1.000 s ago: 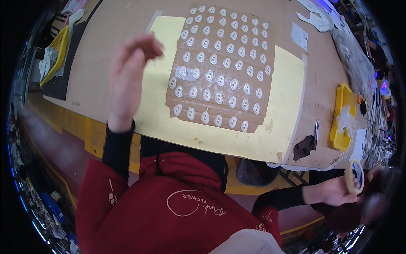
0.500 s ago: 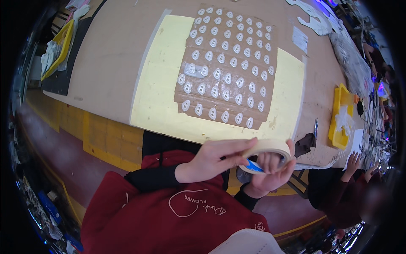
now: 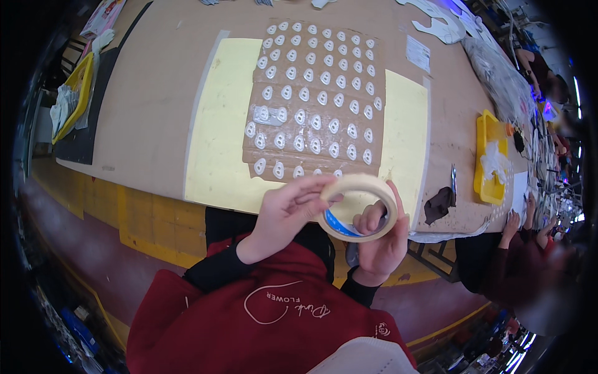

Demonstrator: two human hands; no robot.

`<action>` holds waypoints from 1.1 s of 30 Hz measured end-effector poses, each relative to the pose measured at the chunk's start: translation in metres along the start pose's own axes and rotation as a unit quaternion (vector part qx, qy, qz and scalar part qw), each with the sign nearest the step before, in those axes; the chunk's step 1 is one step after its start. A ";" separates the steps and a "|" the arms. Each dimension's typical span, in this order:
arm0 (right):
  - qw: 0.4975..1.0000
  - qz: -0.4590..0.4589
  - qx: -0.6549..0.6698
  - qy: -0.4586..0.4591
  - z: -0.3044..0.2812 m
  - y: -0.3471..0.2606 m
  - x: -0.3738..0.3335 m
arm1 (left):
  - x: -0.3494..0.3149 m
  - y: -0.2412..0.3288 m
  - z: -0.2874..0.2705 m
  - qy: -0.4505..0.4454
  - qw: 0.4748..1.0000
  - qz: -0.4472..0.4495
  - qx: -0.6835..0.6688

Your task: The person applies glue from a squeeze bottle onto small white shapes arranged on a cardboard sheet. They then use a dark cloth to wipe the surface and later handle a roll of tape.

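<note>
A wide cream roll of masking tape with a blue inner core is held up over the near edge of the table. My right hand grips the roll from its right side, with fingers inside the ring and others around the outside. At its left rim, the thumb and fingers of my left hand close on the tape. Just beyond the hands lies a brown cardboard sheet carrying rows of small white oval pieces with dark holes. Hands and roll partly cover its nearest row.
Pale yellow paper lies under the cardboard on the brown table. On the right are a yellow tray, a metal tool and dark cloth. Another yellow tray stands left. A co-worker is at the right.
The roll has tipped up, so its ring opening now faces me more, and both hands have shifted left with it. The table scene has also slid left in view.
</note>
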State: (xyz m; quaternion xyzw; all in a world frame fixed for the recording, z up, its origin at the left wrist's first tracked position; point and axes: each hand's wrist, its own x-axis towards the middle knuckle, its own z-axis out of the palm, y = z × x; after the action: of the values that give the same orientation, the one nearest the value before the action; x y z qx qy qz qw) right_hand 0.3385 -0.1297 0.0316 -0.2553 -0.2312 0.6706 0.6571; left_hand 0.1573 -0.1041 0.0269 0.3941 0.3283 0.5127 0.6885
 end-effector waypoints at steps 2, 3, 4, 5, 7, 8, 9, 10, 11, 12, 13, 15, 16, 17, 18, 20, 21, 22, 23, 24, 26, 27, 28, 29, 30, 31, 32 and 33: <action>1.000 0.004 -0.009 0.004 0.016 -0.001 0.001 | 0.006 0.007 0.001 0.053 0.993 -0.076 -0.074; 0.999 -0.002 -0.046 0.023 0.025 -0.001 0.000 | 0.009 0.009 0.002 0.077 0.984 -0.116 -0.112; 0.996 -0.009 -0.084 0.043 0.029 -0.002 -0.001 | 0.010 0.008 0.001 0.070 0.982 -0.134 -0.116; 0.991 -0.016 -0.131 0.011 0.020 -0.001 -0.003 | 0.011 0.004 -0.001 0.063 0.979 -0.151 -0.119; 0.916 -0.139 -0.376 -0.004 -0.004 0.002 0.000 | 0.009 0.000 -0.004 0.055 0.975 -0.180 -0.118; 0.850 -0.195 -0.490 -0.010 -0.008 0.001 0.002 | 0.009 0.000 -0.006 0.051 0.973 -0.195 -0.117; 0.821 -0.208 -0.531 0.017 -0.001 -0.002 0.006 | 0.006 -0.002 -0.007 0.051 0.971 -0.206 -0.112; 0.804 -0.220 -0.552 0.013 0.006 -0.007 0.011 | 0.006 -0.001 -0.005 0.034 0.970 -0.220 -0.095; 0.787 -0.231 -0.572 0.008 0.011 -0.011 0.016 | 0.006 0.002 -0.002 0.017 0.969 -0.234 -0.078; 0.772 -0.244 -0.588 0.004 0.011 -0.013 0.019 | 0.006 0.003 0.000 0.001 0.967 -0.247 -0.057; 0.835 -0.181 -0.519 0.021 0.001 -0.013 0.017 | 0.006 0.005 -0.001 -0.043 0.965 -0.257 -0.032; 0.879 -0.096 -0.456 0.095 -0.001 -0.009 0.013 | 0.006 0.007 -0.006 -0.132 0.953 -0.274 0.019; 0.896 -0.053 -0.422 0.132 -0.003 -0.007 0.012 | 0.006 0.008 -0.004 -0.138 0.965 -0.223 0.024; 0.888 -0.066 -0.432 0.144 -0.017 -0.002 0.012 | 0.005 0.009 -0.001 -0.144 0.974 -0.172 0.028; 0.899 -0.052 -0.405 0.157 -0.012 -0.001 0.014 | 0.003 0.011 0.002 -0.145 0.981 -0.121 0.034; 0.916 -0.025 -0.354 0.189 0.006 -0.002 0.019 | 0.005 0.011 0.011 -0.103 0.993 -0.020 0.051; 0.923 -0.013 -0.340 0.180 0.004 -0.003 0.020 | 0.008 0.009 0.019 -0.075 0.995 0.021 0.059; 0.923 -0.004 -0.340 0.182 0.002 -0.004 0.019 | 0.010 0.008 0.023 -0.045 0.995 0.061 0.066; 0.923 0.005 -0.339 0.184 0.000 -0.005 0.017 | 0.010 0.007 0.022 -0.048 0.998 0.031 0.034; 0.923 0.014 -0.337 0.185 -0.003 -0.005 0.016 | 0.010 0.005 0.020 -0.051 0.999 0.001 0.005; 0.922 0.005 -0.347 0.174 -0.009 -0.005 0.014 | 0.011 0.001 0.017 -0.044 0.999 -0.026 -0.011; 0.921 0.001 -0.352 0.168 -0.011 -0.005 0.013 | 0.012 -0.001 0.016 -0.035 0.999 -0.023 0.002; 0.924 0.008 -0.345 0.167 -0.011 -0.006 0.013 | 0.012 -0.001 0.015 -0.026 0.999 -0.019 0.015; 0.926 0.015 -0.337 0.167 -0.011 -0.008 0.012 | 0.012 -0.001 0.015 -0.023 0.998 0.010 0.050; 0.929 0.020 -0.329 0.167 -0.008 -0.009 0.014 | 0.012 -0.001 0.016 -0.022 0.995 0.039 0.086; 0.930 0.011 -0.322 0.176 -0.003 -0.009 0.015 | 0.012 0.000 0.016 -0.022 0.990 0.069 0.122; 0.931 0.001 -0.315 0.185 0.006 -0.008 0.016 | 0.013 0.001 0.017 -0.033 0.974 0.122 0.186; 0.931 -0.008 -0.309 0.194 0.012 -0.008 0.017 | 0.014 0.002 0.017 -0.045 0.952 0.173 0.249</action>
State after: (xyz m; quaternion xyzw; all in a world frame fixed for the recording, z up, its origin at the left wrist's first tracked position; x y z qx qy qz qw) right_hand 0.3370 -0.1123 0.0450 -0.5689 -0.2971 0.4979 0.5833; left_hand 0.1748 -0.0937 0.0366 0.6264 0.3408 0.5081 0.4830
